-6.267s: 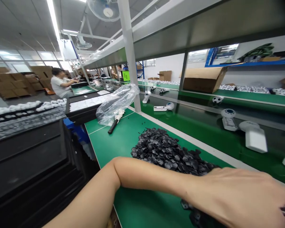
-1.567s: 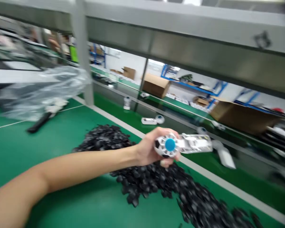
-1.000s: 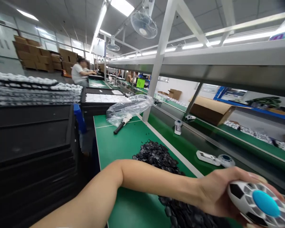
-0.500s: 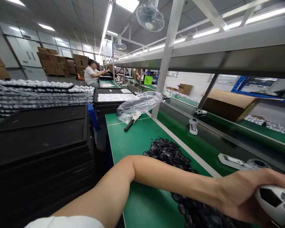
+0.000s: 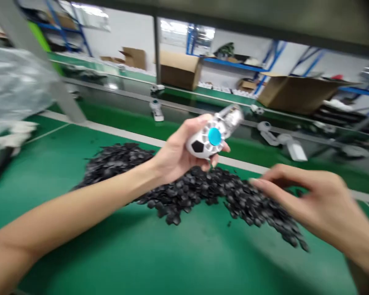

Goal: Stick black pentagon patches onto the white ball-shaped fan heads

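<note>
My left hand [image 5: 175,157] is wrapped round a white soccer-ball-patterned device [image 5: 198,145] and holds it above the pile. The device has black patches, a bright blue disc in a slotted ring, and a clear or shiny end pointing up and right. Under it, a long heap of small flat black plastic pieces [image 5: 184,192] spreads over the green tabletop [image 5: 172,254]. At the heap's right part, my right hand [image 5: 310,196] hovers with thumb and forefinger drawn together. Blur hides whether a piece is between those fingertips.
Beyond a pale rail, several similar white devices [image 5: 156,110] lie on a dark green conveyor [image 5: 126,110]. A clear plastic bag [image 5: 15,82] and a black-handled item [image 5: 0,164] are at the left, near a post [image 5: 64,98]. Open cardboard boxes [image 5: 180,69] stand behind.
The view has swung right and down to the tabletop. My left hand has brought the device from the far right to above the heap. My right hand has come into view.
</note>
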`<state>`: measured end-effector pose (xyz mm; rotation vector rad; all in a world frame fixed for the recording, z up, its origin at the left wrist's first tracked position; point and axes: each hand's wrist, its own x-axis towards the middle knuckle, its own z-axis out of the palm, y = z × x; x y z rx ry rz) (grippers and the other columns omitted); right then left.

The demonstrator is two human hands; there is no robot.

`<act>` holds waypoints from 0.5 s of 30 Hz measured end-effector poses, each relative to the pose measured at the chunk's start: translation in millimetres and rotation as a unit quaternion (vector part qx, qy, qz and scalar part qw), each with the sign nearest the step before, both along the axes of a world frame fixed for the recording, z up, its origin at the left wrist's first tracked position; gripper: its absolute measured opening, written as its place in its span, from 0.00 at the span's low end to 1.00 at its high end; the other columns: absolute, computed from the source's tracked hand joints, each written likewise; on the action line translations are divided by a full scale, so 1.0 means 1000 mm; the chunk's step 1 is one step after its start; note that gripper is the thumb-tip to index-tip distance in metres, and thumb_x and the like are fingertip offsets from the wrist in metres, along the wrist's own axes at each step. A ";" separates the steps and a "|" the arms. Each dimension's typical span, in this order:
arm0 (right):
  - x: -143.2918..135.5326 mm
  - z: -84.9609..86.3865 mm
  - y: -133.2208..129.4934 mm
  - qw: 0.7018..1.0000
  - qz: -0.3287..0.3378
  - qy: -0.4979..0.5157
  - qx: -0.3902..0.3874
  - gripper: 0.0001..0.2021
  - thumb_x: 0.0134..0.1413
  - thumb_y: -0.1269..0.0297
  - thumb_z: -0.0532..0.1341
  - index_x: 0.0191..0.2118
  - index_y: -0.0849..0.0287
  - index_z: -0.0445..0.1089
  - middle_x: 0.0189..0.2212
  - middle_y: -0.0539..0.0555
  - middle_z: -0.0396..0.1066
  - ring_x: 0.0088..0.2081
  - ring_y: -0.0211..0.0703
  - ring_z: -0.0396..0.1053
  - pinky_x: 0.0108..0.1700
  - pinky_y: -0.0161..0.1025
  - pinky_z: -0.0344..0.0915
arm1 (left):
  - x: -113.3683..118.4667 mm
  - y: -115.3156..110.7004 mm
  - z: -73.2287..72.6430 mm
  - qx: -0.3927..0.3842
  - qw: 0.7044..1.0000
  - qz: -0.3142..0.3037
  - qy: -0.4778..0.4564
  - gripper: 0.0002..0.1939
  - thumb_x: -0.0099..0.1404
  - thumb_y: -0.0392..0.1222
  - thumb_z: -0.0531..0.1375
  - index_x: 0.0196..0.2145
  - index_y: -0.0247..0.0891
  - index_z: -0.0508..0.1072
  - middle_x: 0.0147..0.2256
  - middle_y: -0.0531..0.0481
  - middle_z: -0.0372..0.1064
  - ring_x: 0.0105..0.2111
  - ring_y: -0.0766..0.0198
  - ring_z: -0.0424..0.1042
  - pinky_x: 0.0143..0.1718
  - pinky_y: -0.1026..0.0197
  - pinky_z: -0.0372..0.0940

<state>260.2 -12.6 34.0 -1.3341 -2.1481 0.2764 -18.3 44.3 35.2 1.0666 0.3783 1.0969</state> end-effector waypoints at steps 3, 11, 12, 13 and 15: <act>-0.011 -0.010 0.019 0.997 -0.012 -0.072 -0.031 0.10 0.69 0.60 0.67 0.34 0.55 0.80 0.31 0.49 0.80 0.32 0.44 0.75 0.34 0.37 0.62 | 0.002 0.001 0.002 -0.022 0.998 0.056 0.024 0.20 0.62 0.49 0.71 0.46 0.35 0.75 0.40 0.45 0.80 0.33 0.59 0.79 0.23 0.66 0.69; -0.033 -0.052 0.045 0.980 0.018 -0.149 -0.134 0.04 0.65 0.66 0.72 0.44 0.51 0.83 0.42 0.45 0.82 0.42 0.44 0.78 0.37 0.38 0.60 | 0.001 0.007 -0.005 -0.059 0.988 0.103 0.097 0.14 0.60 0.45 0.71 0.42 0.37 0.81 0.50 0.42 0.79 0.44 0.51 0.79 0.23 0.66 0.69; -0.035 -0.055 0.045 0.979 0.021 -0.149 -0.137 0.05 0.65 0.65 0.72 0.45 0.51 0.83 0.43 0.46 0.81 0.42 0.44 0.77 0.37 0.38 0.59 | 0.001 0.007 -0.007 -0.060 0.988 0.097 0.102 0.14 0.60 0.46 0.72 0.41 0.37 0.81 0.49 0.41 0.79 0.43 0.51 0.78 0.22 0.66 0.70; -0.036 -0.058 0.046 0.979 0.023 -0.150 -0.139 0.06 0.65 0.64 0.72 0.47 0.51 0.83 0.44 0.47 0.81 0.42 0.45 0.77 0.37 0.38 0.59 | 0.002 0.008 -0.008 -0.063 0.988 0.090 0.103 0.14 0.59 0.46 0.72 0.40 0.37 0.82 0.46 0.42 0.78 0.42 0.52 0.78 0.21 0.66 0.70; -0.037 -0.062 0.046 0.978 0.025 -0.152 -0.145 0.06 0.65 0.64 0.72 0.46 0.52 0.83 0.44 0.48 0.80 0.42 0.46 0.77 0.37 0.38 0.57 | 0.002 0.008 -0.011 -0.069 0.990 0.079 0.099 0.13 0.59 0.46 0.73 0.40 0.36 0.82 0.42 0.44 0.77 0.40 0.55 0.76 0.20 0.68 0.70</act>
